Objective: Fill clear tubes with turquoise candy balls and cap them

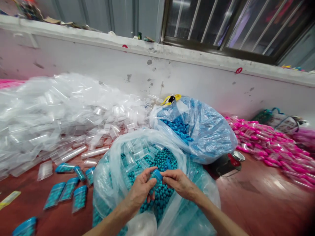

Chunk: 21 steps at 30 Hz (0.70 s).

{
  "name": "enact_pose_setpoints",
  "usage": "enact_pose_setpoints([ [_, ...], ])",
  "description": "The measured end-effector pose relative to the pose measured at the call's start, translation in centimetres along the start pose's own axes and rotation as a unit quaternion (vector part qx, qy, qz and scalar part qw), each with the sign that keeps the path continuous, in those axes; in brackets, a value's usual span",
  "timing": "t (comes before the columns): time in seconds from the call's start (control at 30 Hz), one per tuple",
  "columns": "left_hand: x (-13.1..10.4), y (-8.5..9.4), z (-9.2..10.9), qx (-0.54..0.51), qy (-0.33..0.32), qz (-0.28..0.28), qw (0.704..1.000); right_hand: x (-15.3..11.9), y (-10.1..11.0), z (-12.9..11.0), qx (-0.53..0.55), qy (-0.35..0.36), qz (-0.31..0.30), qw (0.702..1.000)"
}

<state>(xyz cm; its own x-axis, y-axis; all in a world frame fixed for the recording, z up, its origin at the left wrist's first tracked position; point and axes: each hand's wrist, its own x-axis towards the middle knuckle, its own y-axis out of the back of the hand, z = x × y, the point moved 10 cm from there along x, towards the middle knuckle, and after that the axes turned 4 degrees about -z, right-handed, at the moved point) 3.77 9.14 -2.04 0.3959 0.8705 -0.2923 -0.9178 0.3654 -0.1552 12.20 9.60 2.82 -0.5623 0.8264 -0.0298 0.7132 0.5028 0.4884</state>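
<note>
My left hand [143, 185] holds a small clear container with a blue cap [157, 176] above an open plastic bag [115, 154] of teal beads [163, 196]. The fingers of my right hand [178, 183] are pinched together at the cap's right side. Several empty clear containers [140, 153] lie on the beads behind my hands, and a loose blue cap [168, 161] rests there too. Behind and to the right, a blue-tinted bag [211, 131] holds many blue caps [178, 127].
Filled containers [80, 197] lie on the red surface [258, 209] at left. A big heap of clear containers [49, 114] covers the back left. Pink packed items [268, 141] and a dark tin with a silver lid [238, 156] are at right, before a white wall [197, 75].
</note>
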Motion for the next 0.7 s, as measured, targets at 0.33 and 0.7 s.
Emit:
enact_pose_setpoints([
  [0.33, 0.6, 0.3, -1.0, 0.029, 0.007, 0.057, 0.998, -0.4, -0.7, -0.4, -0.136, 0.034, 0.049, 0.989],
  [0.7, -0.2, 0.1, -0.6, -0.034, 0.026, -0.047, 0.998, 0.8, 1.5, 1.4, 0.210, -0.052, 0.048, 0.975],
])
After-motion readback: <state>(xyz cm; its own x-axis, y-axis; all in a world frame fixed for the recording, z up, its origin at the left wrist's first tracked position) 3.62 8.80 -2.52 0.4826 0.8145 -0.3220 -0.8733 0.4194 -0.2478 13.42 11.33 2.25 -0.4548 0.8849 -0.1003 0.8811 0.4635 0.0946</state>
